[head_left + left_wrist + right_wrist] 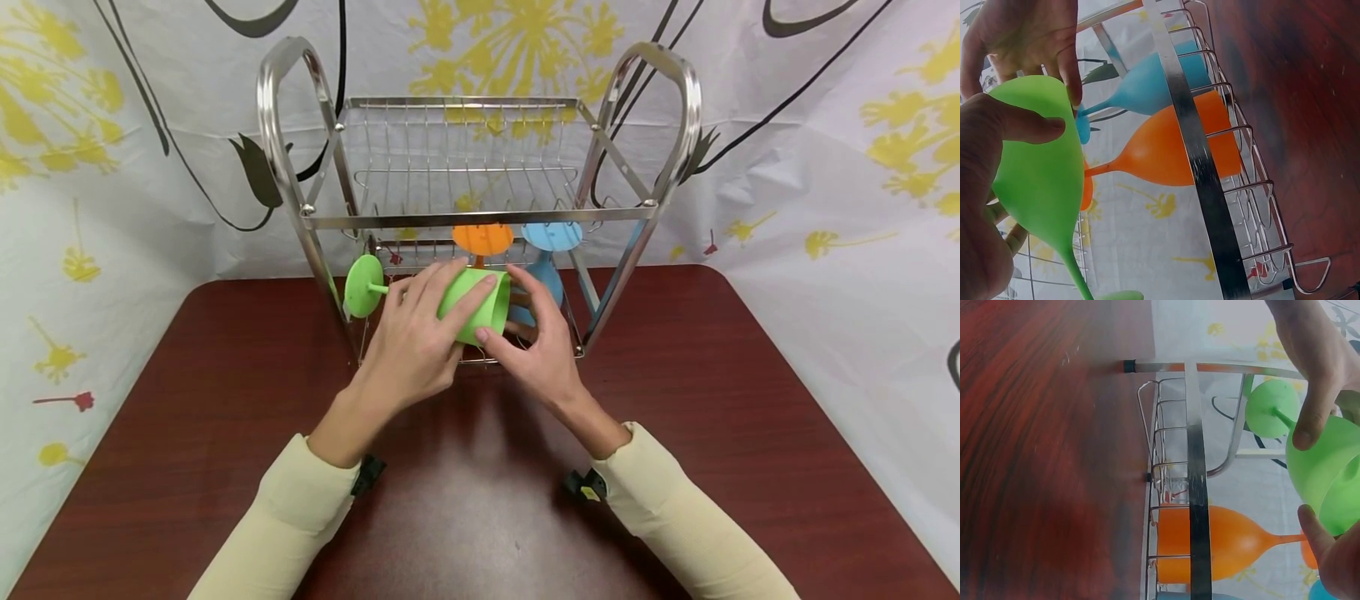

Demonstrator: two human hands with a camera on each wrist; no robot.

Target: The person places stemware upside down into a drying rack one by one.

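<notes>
A green plastic wine glass (459, 292) lies sideways in the air at the front of the dish rack, its mouth to the right and its round foot (363, 286) to the left. My left hand (412, 337) grips the bowl, index finger stretched along it toward the rim. At the mouth end, my right hand (540, 350) holds the rim, with the thumb on the near edge and the other fingers behind. An orange wine glass (1154, 150) and a blue wine glass (1147, 84) stand upside down side by side in the lower rack, just behind the hands.
The two-tier metal dish rack (480, 221) stands at the back of the dark red table (180, 433), with curved side frames rising left and right. Its front bar crosses before the inverted glasses. A patterned white sheet (810, 167) hangs behind and at both sides.
</notes>
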